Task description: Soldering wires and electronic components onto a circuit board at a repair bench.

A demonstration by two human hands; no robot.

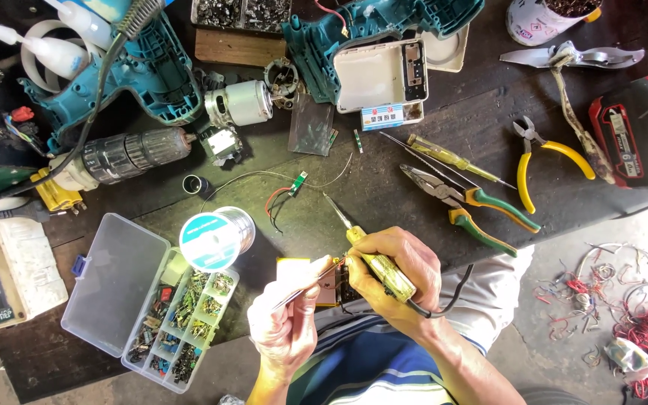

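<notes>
**Soldering iron and tweezers meet over a small board at the bench's near edge**

Gripping a yellow-handled soldering iron [375, 259], the right hand [391, 274] has its fingers wrapped fully around the handle, with the metal tip pointing up and away toward the middle of the workbench [414, 112]. A black cord runs from the handle's back end past the wrist. The left hand [285, 324] has its fingers pinched closed on a thin pair of tweezers [305, 286], whose points reach toward a small circuit board [331, 283] lying at the near edge of the bench, between the two hands and partly hidden by the right one.

Just left of the hands, a spool of solder wire [217, 238] stands near the same edge, and beside it an open clear plastic parts box [151, 304] overhangs the near left corner, its compartments full of small components. Beyond the iron's tip lies a tiny green board with red and black wires [286, 191]. Toward the right edge sit green-handled pliers [474, 202], a yellow screwdriver [451, 159] and yellow-handled cutters [545, 154]. Along the far edge lie teal drill housings [151, 71], a drill chuck [133, 154] and a small motor [240, 103].
</notes>
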